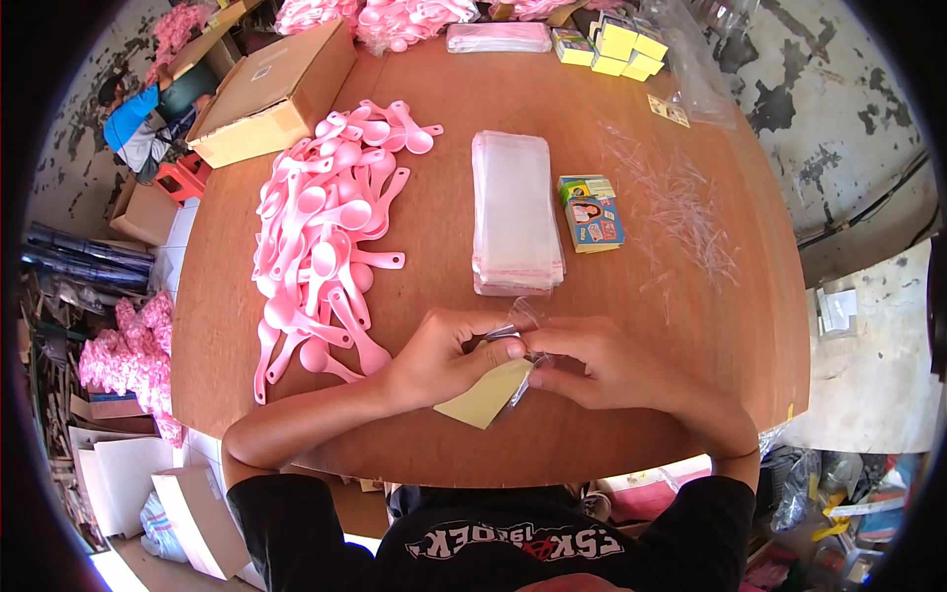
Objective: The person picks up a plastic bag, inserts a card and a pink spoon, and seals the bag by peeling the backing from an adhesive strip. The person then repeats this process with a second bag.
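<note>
My left hand [462, 357] is closed on a yellow card [482, 399], the thumb pressed on its top end near the table's front edge. Clear plastic, which looks like a bag [520, 387], shows along the card's right side. My right hand [588, 361] pinches this plastic beside the left thumb. Just beyond the hands lies a stack of clear plastic bags [513, 212]. A small stack of printed cards [594, 219] sits to its right. Left of my hands spreads a heap of pink plastic spoons [326, 247].
Thin clear plastic strips [686, 217] are scattered on the wooden table [424, 89] at right. A cardboard box [271, 89] stands at the back left. Yellow card stacks [617, 41] and a pack of bags [498, 37] lie at the far edge. A person [138, 123] sits beyond, at left.
</note>
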### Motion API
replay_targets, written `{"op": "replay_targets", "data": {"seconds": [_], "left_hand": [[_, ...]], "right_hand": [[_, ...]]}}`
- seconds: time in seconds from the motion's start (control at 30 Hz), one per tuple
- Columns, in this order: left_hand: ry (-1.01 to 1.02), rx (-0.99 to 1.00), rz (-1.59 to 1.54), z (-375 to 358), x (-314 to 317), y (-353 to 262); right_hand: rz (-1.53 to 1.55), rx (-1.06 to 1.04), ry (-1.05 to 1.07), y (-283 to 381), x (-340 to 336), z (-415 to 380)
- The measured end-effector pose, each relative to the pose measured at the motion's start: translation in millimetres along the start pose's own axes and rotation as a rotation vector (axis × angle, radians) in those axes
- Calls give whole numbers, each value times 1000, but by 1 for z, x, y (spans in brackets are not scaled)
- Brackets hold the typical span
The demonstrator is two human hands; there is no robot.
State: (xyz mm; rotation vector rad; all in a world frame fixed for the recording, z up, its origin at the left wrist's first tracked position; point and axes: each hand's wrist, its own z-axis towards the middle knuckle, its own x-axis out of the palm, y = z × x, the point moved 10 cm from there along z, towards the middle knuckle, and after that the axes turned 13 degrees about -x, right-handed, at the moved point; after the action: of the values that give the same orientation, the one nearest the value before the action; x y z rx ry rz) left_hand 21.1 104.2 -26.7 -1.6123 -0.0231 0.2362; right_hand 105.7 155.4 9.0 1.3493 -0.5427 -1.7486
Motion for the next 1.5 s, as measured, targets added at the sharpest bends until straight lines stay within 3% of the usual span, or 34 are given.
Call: {"op": "replay_targets", "data": {"seconds": [0.1, 0.17, 0.23, 0.33, 0.6, 0.8, 0.97, 1.13, 1.27, 1.37, 1.5], "left_hand": [[-4, 20, 29, -3, 3, -4], [-3, 30, 36, -4, 3, -9], [88, -10, 34, -4, 11, -12], [102, 87, 78, -7, 14, -18], [154, 100, 55, -11, 22, -13], [172, 106, 25, -12, 22, -18], [134, 95, 72, -7, 22, -5], [241, 60, 51, -3, 25, 6], [139, 128, 35, -2, 18, 2], [172, 145, 116, -2, 18, 6], [165, 100, 67, -1, 18, 10]], "right_hand": [[56, 36, 45, 0, 4, 1], [42, 94, 194, -7, 19, -5], [29, 65, 218, -9, 22, -7], [5, 10, 232, -10, 28, -11], [-84, -8, 309, -6, 34, -13], [-122, -66, 289, -4, 32, -12], [-76, 37, 154, -10, 18, -7], [-58, 30, 62, -4, 10, -1], [-62, 43, -6, -1, 1, 3], [-228, 7, -26, 18, -10, 12], [-208, 8, -124, 18, -15, 15]]}}
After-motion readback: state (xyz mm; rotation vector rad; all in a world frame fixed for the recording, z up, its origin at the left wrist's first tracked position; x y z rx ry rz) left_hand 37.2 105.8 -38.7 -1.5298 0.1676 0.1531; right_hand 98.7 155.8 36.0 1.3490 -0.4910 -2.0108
